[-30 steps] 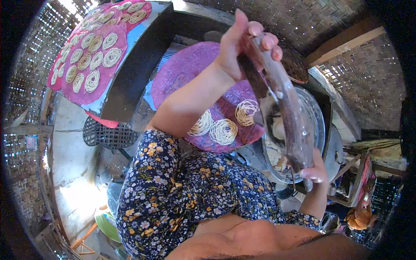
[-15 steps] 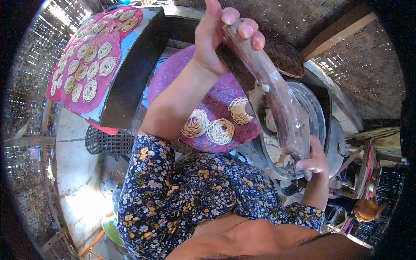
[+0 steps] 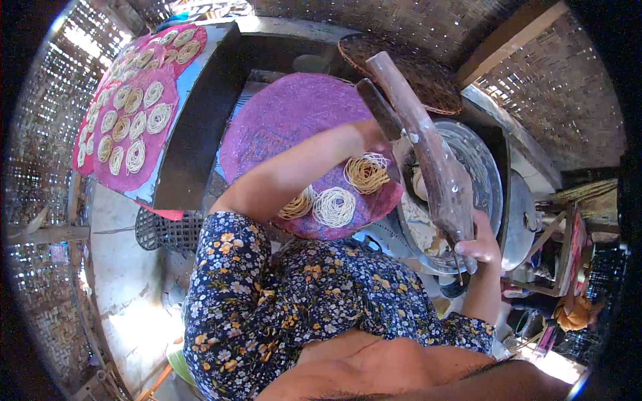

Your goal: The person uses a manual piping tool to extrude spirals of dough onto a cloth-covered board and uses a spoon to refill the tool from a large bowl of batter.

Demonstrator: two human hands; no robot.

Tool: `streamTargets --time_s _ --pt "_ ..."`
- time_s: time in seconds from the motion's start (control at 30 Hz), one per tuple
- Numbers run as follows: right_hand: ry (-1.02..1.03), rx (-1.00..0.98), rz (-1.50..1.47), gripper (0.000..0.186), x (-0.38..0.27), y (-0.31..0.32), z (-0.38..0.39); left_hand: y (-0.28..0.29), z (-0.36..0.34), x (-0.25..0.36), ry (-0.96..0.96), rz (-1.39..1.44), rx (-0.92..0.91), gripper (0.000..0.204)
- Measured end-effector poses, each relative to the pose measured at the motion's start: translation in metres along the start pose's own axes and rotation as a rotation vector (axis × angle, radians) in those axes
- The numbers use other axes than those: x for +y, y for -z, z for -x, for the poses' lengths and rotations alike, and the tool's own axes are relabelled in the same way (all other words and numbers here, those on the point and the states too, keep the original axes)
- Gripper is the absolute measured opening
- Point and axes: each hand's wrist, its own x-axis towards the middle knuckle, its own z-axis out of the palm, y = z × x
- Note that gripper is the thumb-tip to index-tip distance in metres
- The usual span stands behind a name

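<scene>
My left hand [image 3: 371, 134] is low behind a long wooden lever [image 3: 431, 147] and its shorter dark bar [image 3: 378, 110]; its fingers are blurred and partly hidden. My right hand [image 3: 481, 244] grips the lever's lower end. The wooden device slants over a metal basin [image 3: 493, 180] holding pale, dough-like material [image 3: 421, 227]. Beside it, a round pink sheet [image 3: 287, 113] bears three coils of pale noodles [image 3: 333, 207], the nearest [image 3: 366, 172] just below my left hand.
At upper left, a pink-covered board [image 3: 175, 87] carries several noodle coils. A dark panel [image 3: 190, 140] borders it. A woven tray [image 3: 428, 73] stands behind the lever. A grey lid [image 3: 518, 220] is at right, a black lattice basket [image 3: 160, 230] at lower left, woven walls around.
My left hand has left the lever's upper end and dropped toward the coils on the pink sheet. The lever's top now shows bare. My right hand still holds the lower end.
</scene>
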Motion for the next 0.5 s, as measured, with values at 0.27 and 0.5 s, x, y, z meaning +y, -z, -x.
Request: streamTargets --time_s 0.27,0.5 --pt "0.033 -0.026 0.054 0.078 0.0 -0.001 -0.003 0.022 0.006 -0.038 0.111 -0.643 -0.102 0.047" --pt "0.065 0.06 0.036 0.076 0.006 -0.001 -0.007 0.02 0.01 -0.035 0.09 -0.896 -0.147 0.046"
